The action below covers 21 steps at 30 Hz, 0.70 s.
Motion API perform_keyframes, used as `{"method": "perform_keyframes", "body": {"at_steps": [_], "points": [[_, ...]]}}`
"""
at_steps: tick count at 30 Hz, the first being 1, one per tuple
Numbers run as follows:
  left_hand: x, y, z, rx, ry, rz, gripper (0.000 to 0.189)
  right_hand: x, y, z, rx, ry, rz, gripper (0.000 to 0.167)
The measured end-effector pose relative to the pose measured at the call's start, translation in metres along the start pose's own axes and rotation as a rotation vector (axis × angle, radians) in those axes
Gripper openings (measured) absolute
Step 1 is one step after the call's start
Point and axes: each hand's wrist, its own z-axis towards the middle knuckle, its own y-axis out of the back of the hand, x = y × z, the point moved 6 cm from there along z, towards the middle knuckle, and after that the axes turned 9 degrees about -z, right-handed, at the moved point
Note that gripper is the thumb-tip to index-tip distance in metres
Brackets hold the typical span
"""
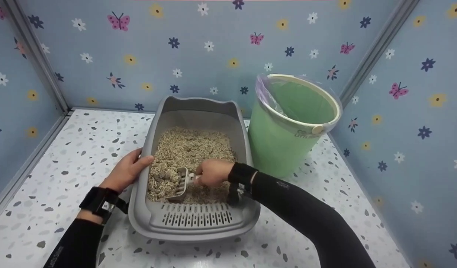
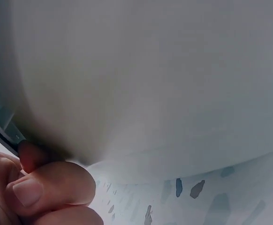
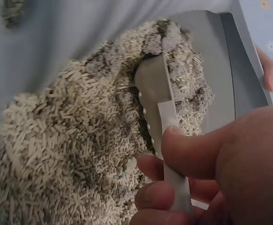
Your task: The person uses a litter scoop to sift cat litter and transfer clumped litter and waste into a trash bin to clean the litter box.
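A grey litter box [image 1: 198, 232] filled with tan pellet litter [image 1: 195, 145] stands on the floor. My right hand [image 1: 214, 172] grips the handle of a slotted litter scoop [image 1: 182, 183], whose head is sunk on edge in the litter near the box's left wall. In the right wrist view, thumb and fingers wrap the scoop's pale handle [image 3: 176, 183], and greyish clumps [image 3: 103, 63] lie by its head. My left hand [image 1: 128, 169] holds the box's left rim, thumb on top. The left wrist view shows its curled fingers [image 2: 56, 187] under the rim, against the outer wall.
A green bin [image 1: 278, 149] with a purple-tinted liner bag [image 1: 265, 93] stands right of the box, close beside it. Blue flowered panels [image 1: 209, 56] enclose the back and both sides. The speckled white floor [image 1: 94, 149] spreads around the box.
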Motion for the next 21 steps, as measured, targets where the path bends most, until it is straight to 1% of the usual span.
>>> {"method": "perform_keyframes", "body": {"at_steps": [6, 11, 14, 18, 21], "points": [[0.001, -0.001, 0.001, 0.002, 0.003, 0.006, 0.078, -0.002, -0.004, 0.010, 0.002, 0.053, 0.005, 0.033], [0.002, -0.001, 0.000, 0.005, 0.006, 0.012, 0.077, -0.003, -0.005, 0.015, -0.007, 0.064, 0.037, 0.034], [0.002, 0.000, 0.000, 0.004, 0.006, 0.014, 0.076, -0.003, -0.005, 0.016, -0.008, 0.062, 0.055, 0.038], [0.001, -0.001, 0.000, 0.008, -0.004, 0.021, 0.077, -0.005, -0.006, 0.020, -0.007, 0.030, 0.075, 0.040], [0.001, -0.001, 0.001, 0.015, -0.010, 0.012, 0.076, -0.008, -0.006, 0.021, -0.031, 0.020, 0.079, 0.039]]}}
